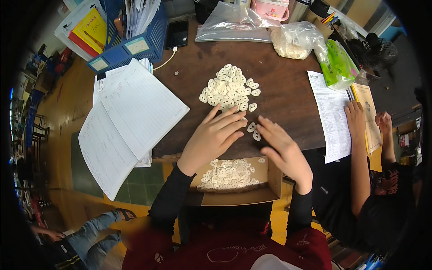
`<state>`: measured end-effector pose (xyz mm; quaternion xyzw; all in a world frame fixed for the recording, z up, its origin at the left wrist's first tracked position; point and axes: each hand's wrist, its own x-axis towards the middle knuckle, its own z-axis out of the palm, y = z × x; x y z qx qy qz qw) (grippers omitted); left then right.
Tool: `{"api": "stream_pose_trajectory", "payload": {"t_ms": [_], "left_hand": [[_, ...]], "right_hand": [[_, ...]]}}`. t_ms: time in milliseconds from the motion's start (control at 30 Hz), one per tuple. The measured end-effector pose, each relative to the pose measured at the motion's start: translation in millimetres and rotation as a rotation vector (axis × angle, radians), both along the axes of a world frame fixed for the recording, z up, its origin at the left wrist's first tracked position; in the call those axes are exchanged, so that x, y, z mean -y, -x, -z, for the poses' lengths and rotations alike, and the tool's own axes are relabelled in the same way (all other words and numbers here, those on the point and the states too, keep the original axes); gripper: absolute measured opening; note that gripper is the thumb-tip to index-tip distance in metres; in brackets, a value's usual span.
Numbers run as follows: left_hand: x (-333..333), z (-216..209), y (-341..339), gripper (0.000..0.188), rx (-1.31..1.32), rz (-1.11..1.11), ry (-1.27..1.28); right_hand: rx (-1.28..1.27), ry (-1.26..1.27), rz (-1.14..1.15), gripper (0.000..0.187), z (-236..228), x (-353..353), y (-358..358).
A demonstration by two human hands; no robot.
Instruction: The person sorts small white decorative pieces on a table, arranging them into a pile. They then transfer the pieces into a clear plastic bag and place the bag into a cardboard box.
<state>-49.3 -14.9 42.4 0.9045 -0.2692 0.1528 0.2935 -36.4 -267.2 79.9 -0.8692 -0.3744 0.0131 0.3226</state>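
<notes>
A heap of small, flat, cream-coloured oval pieces with holes (227,85) lies on the dark wooden table (279,94). My left hand (213,135) rests at the near edge of the heap, fingers stretched out over the closest pieces. To its right, my right hand (285,155) is held with fingers extended and nothing gripped. Two loose pieces (254,130) lie between the hands, close to the right fingertips. Below the table edge, a cardboard box (243,198) holds many more of the same pieces. Whatever lies under my left fingers is partly hidden.
An open notebook (139,99) overhangs the table's left side, beside a blue file rack (155,42) and a phone (177,33) on a cable. Plastic bags (294,40) stand at the back. A co-worker's arm (357,148) rests by a printed sheet (330,117) on the right.
</notes>
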Motion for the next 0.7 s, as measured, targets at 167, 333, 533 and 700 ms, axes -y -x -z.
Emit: {"api": "stream_pose_trajectory", "payload": {"t_ms": [167, 333, 533, 700], "left_hand": [[3, -3, 2, 0.045, -0.018, -0.054, 0.016], [5, -1, 0, 0.047, -0.036, -0.04, -0.15], [-4, -4, 1, 0.043, -0.156, -0.038, 0.156], [5, -5, 2, 0.037, -0.059, -0.039, 0.024]], "right_hand": [[0.079, 0.013, -0.05, 0.041, 6, -1, -9], [0.149, 0.093, -0.1, 0.044, 8, 2, -7], [0.107, 0.006, 0.001, 0.047, 4, 14, -2], [0.219, 0.204, -0.086, 0.045, 6, 13, 4]]}}
